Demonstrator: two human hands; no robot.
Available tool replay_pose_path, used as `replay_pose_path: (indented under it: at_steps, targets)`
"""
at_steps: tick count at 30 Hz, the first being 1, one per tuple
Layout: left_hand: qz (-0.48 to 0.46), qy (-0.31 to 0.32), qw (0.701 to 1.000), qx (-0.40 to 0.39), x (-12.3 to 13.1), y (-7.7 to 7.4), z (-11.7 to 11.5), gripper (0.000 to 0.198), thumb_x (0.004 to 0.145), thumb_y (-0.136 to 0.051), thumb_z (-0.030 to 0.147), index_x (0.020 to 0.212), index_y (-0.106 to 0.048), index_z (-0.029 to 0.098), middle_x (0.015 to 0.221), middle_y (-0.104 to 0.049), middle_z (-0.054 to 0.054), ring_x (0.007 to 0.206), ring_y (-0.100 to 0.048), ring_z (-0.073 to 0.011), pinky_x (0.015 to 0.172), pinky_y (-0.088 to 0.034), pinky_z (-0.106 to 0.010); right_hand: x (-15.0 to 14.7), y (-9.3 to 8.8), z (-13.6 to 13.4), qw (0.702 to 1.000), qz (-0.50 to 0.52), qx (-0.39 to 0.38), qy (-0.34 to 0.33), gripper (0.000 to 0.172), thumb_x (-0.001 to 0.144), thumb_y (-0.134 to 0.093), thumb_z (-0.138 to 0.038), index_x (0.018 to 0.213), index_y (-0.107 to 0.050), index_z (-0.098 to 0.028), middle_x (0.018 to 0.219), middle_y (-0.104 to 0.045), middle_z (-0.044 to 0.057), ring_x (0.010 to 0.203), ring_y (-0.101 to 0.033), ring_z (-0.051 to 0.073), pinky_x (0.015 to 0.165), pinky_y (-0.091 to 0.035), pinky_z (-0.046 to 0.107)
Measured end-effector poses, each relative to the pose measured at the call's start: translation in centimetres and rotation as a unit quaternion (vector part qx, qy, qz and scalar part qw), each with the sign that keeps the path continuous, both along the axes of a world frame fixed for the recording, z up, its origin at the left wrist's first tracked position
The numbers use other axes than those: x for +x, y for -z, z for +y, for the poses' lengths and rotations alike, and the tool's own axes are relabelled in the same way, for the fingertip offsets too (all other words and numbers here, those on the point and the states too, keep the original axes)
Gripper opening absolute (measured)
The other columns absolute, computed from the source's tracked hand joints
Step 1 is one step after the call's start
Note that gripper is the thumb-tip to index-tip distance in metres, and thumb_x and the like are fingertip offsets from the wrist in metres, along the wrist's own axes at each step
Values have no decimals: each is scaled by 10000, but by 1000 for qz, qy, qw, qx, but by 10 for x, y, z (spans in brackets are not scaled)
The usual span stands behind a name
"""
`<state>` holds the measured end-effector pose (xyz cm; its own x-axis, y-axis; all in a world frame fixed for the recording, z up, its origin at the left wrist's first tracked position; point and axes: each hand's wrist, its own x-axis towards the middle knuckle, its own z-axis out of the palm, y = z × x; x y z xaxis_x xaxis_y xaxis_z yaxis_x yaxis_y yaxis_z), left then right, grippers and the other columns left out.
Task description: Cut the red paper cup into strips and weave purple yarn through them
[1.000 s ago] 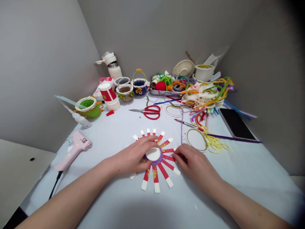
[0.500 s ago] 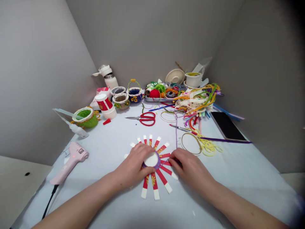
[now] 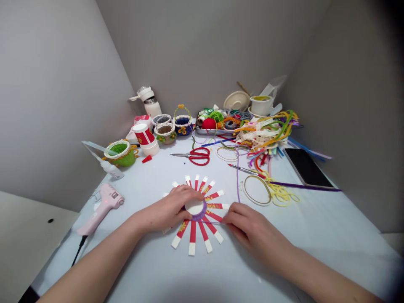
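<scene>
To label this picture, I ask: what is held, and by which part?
Left hand: the cut paper cup, by its round centre's rim. Right hand: the purple yarn, pinched right of that rim.

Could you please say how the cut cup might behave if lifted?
The cut cup looks like thin card, so probably light. Its long, narrow strips may bend. Purple yarn running to the right hand might tug it.

My left hand (image 3: 176,206) and my right hand (image 3: 248,223) are bare. My left forearm (image 3: 101,256), running out of view between seven and eight o'clock, and my right forearm (image 3: 303,265), between four and five, are uncovered too. Each is broad toward the elbow and tapers smoothly to a slimmer wrist.
</scene>
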<state>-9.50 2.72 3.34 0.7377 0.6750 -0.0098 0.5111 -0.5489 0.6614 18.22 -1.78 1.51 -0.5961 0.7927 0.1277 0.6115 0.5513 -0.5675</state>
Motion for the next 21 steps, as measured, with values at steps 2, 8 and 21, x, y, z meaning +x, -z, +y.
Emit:
replay_pose_path:
  at_steps: [2,8,21]
  targets:
    - [4,0,1000,-1,-1,2,1,503,866,-578,62,1326,-522,259,1350,-587,-78,1282,-480,-260,1102,-389,-458,-1,-3,-7,1000,-10,8,-23,233,941,-469,-79,885,-670,-183,905,-632,62,820,-604,166,712,-477,275]
    - [4,-4,1000,-9,-2,3,3,486,870,-610,89,1321,-535,257,1348,-591,-75,1278,-489,-260,1101,-392,-448,-3,1,-29,989,-81,67,-99,247,887,-447,-8,783,-609,-165,834,-606,54,721,-534,162,619,-398,274]
    - [-23,12,1000,-18,2,-1,0,446,876,-567,81,1292,-532,240,1333,-596,-93,1276,-496,-258,1083,-419,-452,-1,4,-13,996,-72,57,21,204,939,-483,-84,843,-642,-168,869,-600,68,788,-574,191,674,-449,302]
